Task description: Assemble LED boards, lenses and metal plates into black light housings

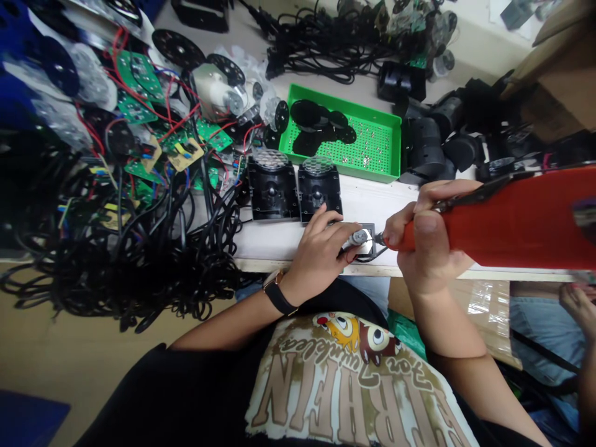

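Note:
In my right hand [431,245] is a large red electric screwdriver [526,217], its fingers wrapped round the front end. The bit points left at a small black part with a whitish face [367,241], low on the table. My left hand [321,248], wearing a watch, holds that part down with curled fingers. A grey cylindrical piece [356,238] shows at those fingertips. Just beyond my left hand stand two black housings [273,192] with clear patterned lenses; my fingers overlap the right one [319,189]. Whether the bit touches a screw I cannot tell.
A green perforated tray [393,152] holds black discs and many small screws. At left lie a heap of black cables [181,267] and green circuit boards [139,77] with red wires. Black housings [431,139] pile up at right. Another person's hand [580,304] shows at far right.

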`<control>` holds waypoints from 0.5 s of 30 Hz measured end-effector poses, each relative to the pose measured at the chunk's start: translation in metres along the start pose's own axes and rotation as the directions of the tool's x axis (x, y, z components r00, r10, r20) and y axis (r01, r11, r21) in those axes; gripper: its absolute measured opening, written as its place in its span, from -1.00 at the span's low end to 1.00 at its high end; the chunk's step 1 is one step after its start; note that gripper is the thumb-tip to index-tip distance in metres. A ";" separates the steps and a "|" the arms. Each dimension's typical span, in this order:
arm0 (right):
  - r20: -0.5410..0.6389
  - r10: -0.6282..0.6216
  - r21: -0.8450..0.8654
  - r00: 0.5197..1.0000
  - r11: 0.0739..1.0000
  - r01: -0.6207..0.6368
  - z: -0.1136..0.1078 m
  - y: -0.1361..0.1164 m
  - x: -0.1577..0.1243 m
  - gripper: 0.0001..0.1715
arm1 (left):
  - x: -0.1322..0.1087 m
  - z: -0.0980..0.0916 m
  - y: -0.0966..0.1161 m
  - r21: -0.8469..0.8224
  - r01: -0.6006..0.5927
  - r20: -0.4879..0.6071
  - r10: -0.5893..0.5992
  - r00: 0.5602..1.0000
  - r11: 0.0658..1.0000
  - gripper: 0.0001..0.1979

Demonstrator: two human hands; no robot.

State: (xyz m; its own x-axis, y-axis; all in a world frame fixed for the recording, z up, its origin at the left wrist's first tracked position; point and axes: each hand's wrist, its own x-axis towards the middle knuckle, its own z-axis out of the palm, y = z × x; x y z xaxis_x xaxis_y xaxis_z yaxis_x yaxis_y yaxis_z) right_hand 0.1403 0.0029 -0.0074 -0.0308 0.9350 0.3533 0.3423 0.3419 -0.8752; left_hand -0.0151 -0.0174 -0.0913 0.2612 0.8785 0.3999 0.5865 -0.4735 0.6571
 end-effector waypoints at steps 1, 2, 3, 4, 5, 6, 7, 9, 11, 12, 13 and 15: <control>0.003 0.001 -0.006 1.000 1.000 -0.001 0.001 -0.001 0.001 -0.61 | 0.000 0.000 0.000 -0.001 -0.001 -0.001 0.001 1.000 1.000 -0.72; -0.002 0.002 -0.010 1.000 1.000 -0.002 0.001 -0.002 0.001 -0.62 | 0.000 0.000 0.000 -0.002 -0.002 -0.002 0.002 1.000 1.000 -0.72; -0.017 0.006 -0.007 1.000 1.000 -0.006 0.001 -0.003 0.001 -0.62 | 0.000 0.000 0.000 -0.001 -0.006 -0.004 0.006 1.000 1.000 -0.72; -0.039 0.010 0.004 0.999 1.000 -0.010 0.002 -0.003 0.001 -0.62 | -0.001 0.001 0.000 0.000 -0.012 -0.008 0.012 1.000 1.000 -0.72; -0.062 0.015 0.021 0.998 1.000 -0.014 0.002 -0.003 0.001 -0.62 | -0.001 0.001 0.000 0.003 -0.019 -0.015 0.019 1.000 1.000 -0.72; -0.080 0.020 0.043 0.997 0.999 -0.016 0.003 -0.003 0.001 -0.63 | 0.000 0.001 0.000 0.006 -0.026 -0.025 0.026 0.999 1.000 -0.72; -0.098 0.018 0.065 0.995 0.998 -0.012 0.004 -0.003 0.001 -0.64 | 0.000 0.001 0.000 0.009 -0.031 -0.032 0.032 0.999 0.999 -0.72; -0.118 0.007 0.103 0.993 0.995 0.005 0.005 -0.003 0.001 -0.65 | 0.000 0.001 0.000 0.009 -0.037 -0.041 0.037 0.998 0.999 -0.72; -0.127 -0.016 0.132 0.992 0.991 0.033 0.007 -0.001 0.001 -0.66 | 0.000 0.001 0.000 0.004 -0.031 -0.037 0.031 0.999 1.000 -0.73; -0.124 -0.037 0.144 0.992 0.988 0.054 0.008 -0.001 0.002 -0.67 | 0.000 0.001 0.000 0.001 -0.028 -0.036 0.028 0.999 1.000 -0.73; -0.118 -0.059 0.158 0.991 0.985 0.077 0.008 0.000 0.002 -0.68 | 0.000 0.001 0.000 -0.001 -0.027 -0.036 0.027 0.999 1.000 -0.73; -0.100 -0.100 0.196 0.990 0.973 0.118 0.008 0.001 0.003 -0.74 | -0.001 0.001 0.000 -0.004 -0.030 -0.038 0.030 0.999 1.000 -0.73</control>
State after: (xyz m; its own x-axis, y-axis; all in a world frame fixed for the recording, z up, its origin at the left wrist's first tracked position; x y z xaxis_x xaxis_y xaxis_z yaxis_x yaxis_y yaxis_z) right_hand 0.1334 0.0072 -0.0096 0.0290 0.8820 0.4704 0.1452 0.4618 -0.8750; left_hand -0.0147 -0.0178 -0.0926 0.2493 0.8609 0.4435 0.5756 -0.5001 0.6470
